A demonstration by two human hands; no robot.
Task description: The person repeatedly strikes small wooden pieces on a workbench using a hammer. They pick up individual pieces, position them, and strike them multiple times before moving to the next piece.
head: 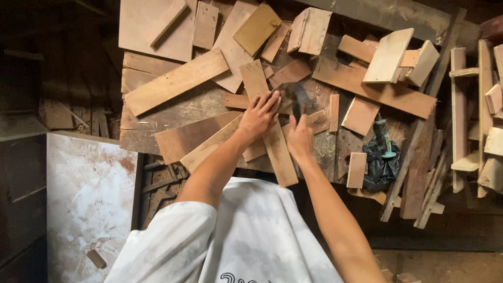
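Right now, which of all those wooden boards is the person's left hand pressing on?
The left hand presses the narrow plank running from the bench's middle towards the person, beside the right hand with its blurred hammer. The other boards lie untouched.

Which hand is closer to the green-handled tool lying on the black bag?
The right hand. It holds a hammer just left of the green-handled tool. The left hand presses a wooden strip farther left.
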